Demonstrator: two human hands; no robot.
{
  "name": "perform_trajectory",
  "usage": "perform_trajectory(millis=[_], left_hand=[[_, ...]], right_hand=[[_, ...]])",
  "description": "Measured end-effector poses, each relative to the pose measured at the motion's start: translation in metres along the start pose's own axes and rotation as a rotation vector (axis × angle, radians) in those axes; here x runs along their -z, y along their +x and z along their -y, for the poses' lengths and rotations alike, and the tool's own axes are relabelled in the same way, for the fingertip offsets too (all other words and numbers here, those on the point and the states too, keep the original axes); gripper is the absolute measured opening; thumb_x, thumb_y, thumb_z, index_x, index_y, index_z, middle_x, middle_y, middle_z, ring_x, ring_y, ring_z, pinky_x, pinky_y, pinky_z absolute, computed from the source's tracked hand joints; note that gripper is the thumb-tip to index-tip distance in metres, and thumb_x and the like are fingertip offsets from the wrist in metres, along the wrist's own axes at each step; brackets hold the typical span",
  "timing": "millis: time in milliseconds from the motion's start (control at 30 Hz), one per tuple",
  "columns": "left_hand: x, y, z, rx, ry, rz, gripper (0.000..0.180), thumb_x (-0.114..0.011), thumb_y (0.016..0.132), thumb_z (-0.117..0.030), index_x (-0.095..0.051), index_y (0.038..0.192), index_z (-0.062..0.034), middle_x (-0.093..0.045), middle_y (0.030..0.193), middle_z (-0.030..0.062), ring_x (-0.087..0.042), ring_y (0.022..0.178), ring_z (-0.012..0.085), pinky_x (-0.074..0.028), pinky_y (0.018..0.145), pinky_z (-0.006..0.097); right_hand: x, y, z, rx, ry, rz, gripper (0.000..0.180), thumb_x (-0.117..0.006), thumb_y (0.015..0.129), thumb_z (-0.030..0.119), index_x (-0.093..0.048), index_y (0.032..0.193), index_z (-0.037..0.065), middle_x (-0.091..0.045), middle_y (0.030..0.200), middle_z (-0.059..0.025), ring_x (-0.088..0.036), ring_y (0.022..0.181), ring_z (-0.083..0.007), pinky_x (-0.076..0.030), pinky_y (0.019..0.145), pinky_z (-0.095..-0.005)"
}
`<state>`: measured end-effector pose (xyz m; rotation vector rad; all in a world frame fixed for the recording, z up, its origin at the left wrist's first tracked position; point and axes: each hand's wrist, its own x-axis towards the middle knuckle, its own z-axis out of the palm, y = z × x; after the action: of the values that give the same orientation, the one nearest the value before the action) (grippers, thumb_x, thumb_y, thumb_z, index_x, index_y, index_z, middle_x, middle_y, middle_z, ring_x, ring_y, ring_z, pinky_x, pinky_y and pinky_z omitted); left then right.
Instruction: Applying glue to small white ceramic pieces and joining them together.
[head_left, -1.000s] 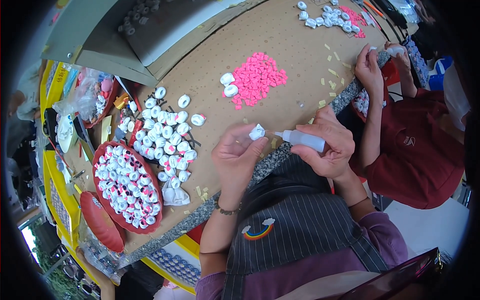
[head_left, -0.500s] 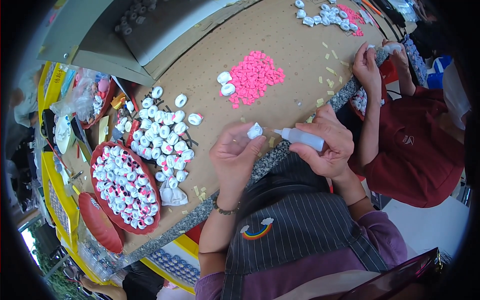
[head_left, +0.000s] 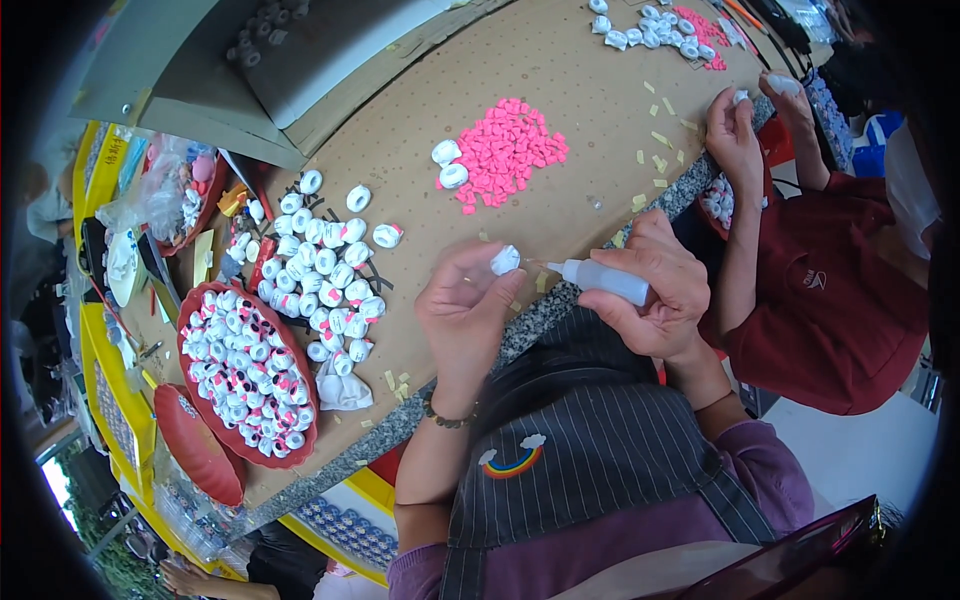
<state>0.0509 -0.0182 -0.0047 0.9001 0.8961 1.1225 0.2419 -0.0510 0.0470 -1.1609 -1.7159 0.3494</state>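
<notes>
Between thumb and fingers, my left hand (head_left: 465,295) pinches a small white moulded piece (head_left: 505,260) with dark marks. My right hand (head_left: 655,285) is wrapped round a translucent squeeze bottle (head_left: 608,280), laid nearly level. Its thin nozzle tip points left, close to the white piece; whether they touch is too small to tell. Beyond my hands lies a heap of pink bow-shaped bits (head_left: 510,150), with two white pieces (head_left: 450,165) at its left edge. Left of my hands, many similar white pieces (head_left: 325,260), some with pink bits on them, are spread on the brown board.
A red scalloped dish (head_left: 310,440) full of finished-looking white pieces stands at left, beside an empty red dish (head_left: 200,450). A grey box (head_left: 230,140) rises at the back. At right a co-worker in a maroon shirt (head_left: 820,300) handles a white piece and a bottle. Yellow strips lie around.
My left hand and the white piece have shifted very slightly left. The bottle in my right hand stays almost in place. The co-worker's far hand has turned and risen a little.
</notes>
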Motion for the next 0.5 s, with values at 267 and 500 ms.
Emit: perform_trajectory(millis=[267,500], left_hand=[[-0.0012,0.0012,0.0007,-0.042,-0.029,0.028,0.031,-0.064,0.078,0.017,-0.062,0.107,0.0066,-0.058,0.107,0.0079,-0.063,0.094,0.0162,-0.053,0.081,0.026],[-0.0006,0.0013,-0.0001,-0.029,-0.007,0.026,0.031,-0.063,0.078,0.018,-0.062,0.107,0.0069,-0.058,0.106,0.0083,-0.063,0.095,0.0168,-0.053,0.083,0.027]], right_hand=[[-0.0011,-0.0020,-0.0012,-0.026,0.020,0.008,0.034,-0.080,0.066,0.009,-0.066,0.093,-0.006,-0.057,0.062,-0.0092,-0.051,0.057,-0.0216,-0.040,0.070,-0.0359],[-0.0020,0.0012,-0.0026,-0.006,0.022,0.012,0.032,-0.081,0.066,0.010,-0.066,0.090,-0.006,-0.057,0.062,-0.0095,-0.051,0.057,-0.0222,-0.040,0.068,-0.0353]])
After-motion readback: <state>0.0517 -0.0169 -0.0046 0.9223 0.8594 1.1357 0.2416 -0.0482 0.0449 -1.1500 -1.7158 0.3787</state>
